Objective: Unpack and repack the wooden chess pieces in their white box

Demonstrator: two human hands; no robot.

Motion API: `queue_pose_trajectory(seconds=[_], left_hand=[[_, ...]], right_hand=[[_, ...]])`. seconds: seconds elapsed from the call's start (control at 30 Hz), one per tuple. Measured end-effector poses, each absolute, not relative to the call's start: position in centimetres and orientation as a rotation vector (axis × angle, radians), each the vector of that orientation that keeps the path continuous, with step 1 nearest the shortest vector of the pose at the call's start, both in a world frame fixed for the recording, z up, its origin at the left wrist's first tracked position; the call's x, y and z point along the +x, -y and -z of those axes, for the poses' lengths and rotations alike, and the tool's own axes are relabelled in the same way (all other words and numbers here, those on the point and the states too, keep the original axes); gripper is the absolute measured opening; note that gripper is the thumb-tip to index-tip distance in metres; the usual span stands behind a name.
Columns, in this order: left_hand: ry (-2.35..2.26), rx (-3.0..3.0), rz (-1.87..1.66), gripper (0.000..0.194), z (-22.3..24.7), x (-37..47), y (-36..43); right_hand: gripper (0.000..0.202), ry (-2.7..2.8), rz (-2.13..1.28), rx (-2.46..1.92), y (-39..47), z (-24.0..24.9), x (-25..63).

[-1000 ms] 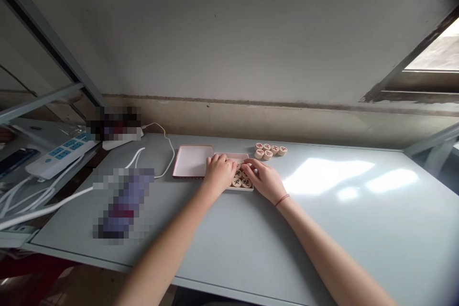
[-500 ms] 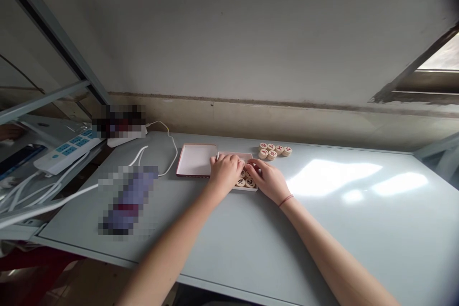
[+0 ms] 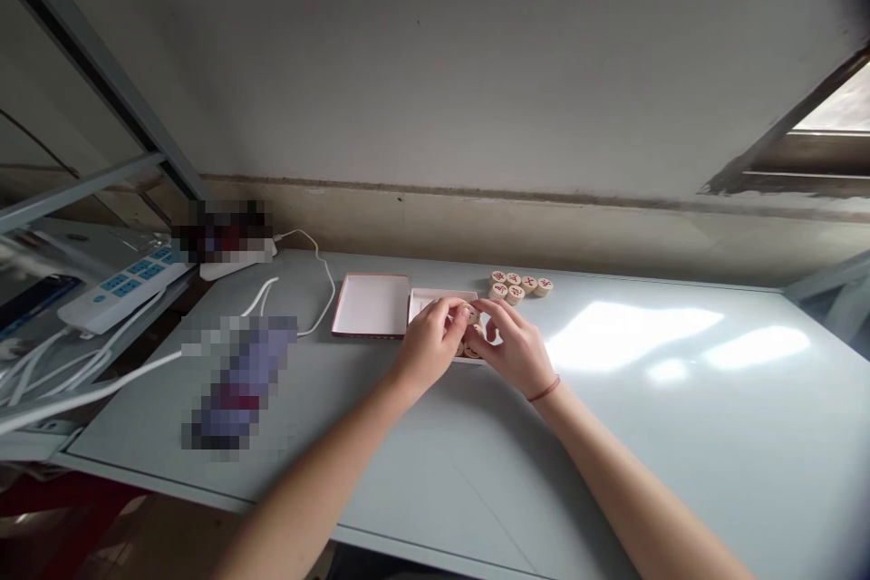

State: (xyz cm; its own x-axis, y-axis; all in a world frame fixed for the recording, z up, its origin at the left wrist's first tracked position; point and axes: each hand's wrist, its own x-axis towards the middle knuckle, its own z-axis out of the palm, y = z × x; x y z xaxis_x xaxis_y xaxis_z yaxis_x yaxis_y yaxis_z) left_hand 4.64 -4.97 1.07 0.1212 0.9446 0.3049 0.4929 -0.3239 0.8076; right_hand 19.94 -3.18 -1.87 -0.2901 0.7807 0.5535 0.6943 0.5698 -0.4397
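Over a shallow white box (image 3: 422, 299), a round wooden Chinese chess piece (image 3: 470, 314) is pinched between my two hands. My left hand (image 3: 435, 335) has its thumb and fingers on the piece's left side. From the other side my right hand (image 3: 515, 346), with a thin red cord at the wrist, grips it too. More pieces (image 3: 470, 351) lie in the box below, mostly hidden by my hands. Behind my right hand, several pieces with red characters (image 3: 515, 285) stand grouped on the table.
The open box lid (image 3: 372, 304) lies left of the box, its white inside facing up. Farther left are a blurred purple item (image 3: 248, 385), a white cable (image 3: 324, 276) and a power strip (image 3: 129, 284). A wall runs behind the grey table (image 3: 421, 480).
My hands have lifted slightly from inside the box, and a chess piece now shows between their fingertips. The pieces with red characters have stayed in place.
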Motion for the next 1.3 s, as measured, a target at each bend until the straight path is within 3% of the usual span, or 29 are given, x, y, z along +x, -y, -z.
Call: queue_pose_trajectory(seconds=[0.17,0.33,0.53,0.9,1.03,1.2,1.3], left_hand=[[-1.356,1.737,-1.217,0.015,-0.9,4.5,5.2],[-1.262,1.520,-1.340,0.017,-0.6,4.0,4.8],[-1.402,1.412,-1.381,0.025,-0.2,3.4,4.0],[-1.374,1.495,-1.237,0.031,-0.8,3.4,4.4],[-1.437,1.783,-1.178,0.027,-0.6,3.6,4.7],[-1.428,2.177,-1.115,0.023,-0.1,3.9,5.0],[-1.412,2.270,-1.109,0.026,0.1,4.0,5.1]], right_hand=[[0.020,1.919,-0.160,-1.194,2.7,0.9,20.6],[0.023,1.709,-0.086,-1.513,1.1,0.4,23.6],[0.010,1.988,-0.212,-1.958,0.1,0.9,26.6],[0.021,1.934,-0.091,-2.005,-0.1,2.1,26.1],[0.025,1.837,-0.228,-1.782,0.8,0.5,24.6],[0.031,1.891,-0.817,-1.285,3.9,-1.9,20.3],[0.024,1.892,-0.787,-1.233,4.7,-2.1,19.0]])
